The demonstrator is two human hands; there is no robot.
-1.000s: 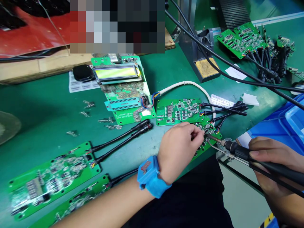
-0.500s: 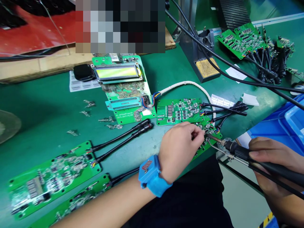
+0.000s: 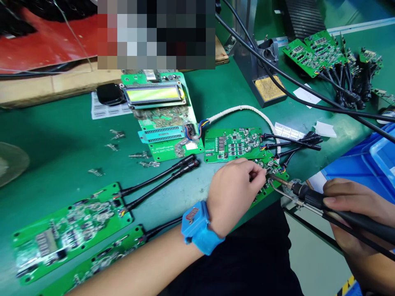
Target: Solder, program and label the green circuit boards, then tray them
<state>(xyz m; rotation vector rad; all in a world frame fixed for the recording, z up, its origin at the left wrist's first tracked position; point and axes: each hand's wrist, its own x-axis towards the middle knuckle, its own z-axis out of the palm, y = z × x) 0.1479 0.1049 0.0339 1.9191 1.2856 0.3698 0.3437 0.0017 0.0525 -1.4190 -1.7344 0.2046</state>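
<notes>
One circuit board [image 3: 262,194] seems mid-soldering, left hand [image 3: 233,189] pinched together over it, right hand [image 3: 354,205] clamped on the soldering iron [image 3: 311,195], steadiness needed next.

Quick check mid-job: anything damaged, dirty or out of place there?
Yes. The display board has brownish, grimy-looking patches below its lit screen; residue or damage, I can't tell. Small metal pieces lie scattered beside it. Nothing odd stands out around the soldering iron in the right hand.
</notes>
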